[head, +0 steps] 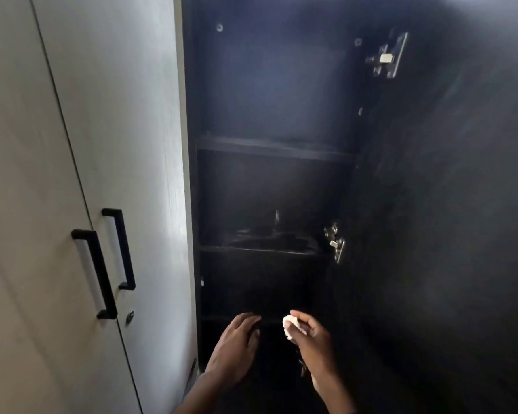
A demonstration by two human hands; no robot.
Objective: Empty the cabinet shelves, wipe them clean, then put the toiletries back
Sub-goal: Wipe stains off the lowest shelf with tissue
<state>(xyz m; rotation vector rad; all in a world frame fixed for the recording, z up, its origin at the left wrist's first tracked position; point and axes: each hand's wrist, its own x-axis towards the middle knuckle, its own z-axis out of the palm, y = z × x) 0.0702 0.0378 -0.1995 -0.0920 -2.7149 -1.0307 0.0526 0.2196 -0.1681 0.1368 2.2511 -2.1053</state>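
dark cabinet shelves [269, 150] look bare in the head view; no toiletries in sight. right hand [311, 339] grip pinches a white wad [290, 325] near a low shelf, left hand [237, 345] grip spread, empty. risk: poor light may leave patches unwiped.

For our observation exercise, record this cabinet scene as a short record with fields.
cabinet: dark interior, door open to the right
shelves: no toiletries visible
left hand: open, reaching to a low shelf
right hand: pinching a small white wad
hinges: two, on the right side
closed doors: pale, with black handles
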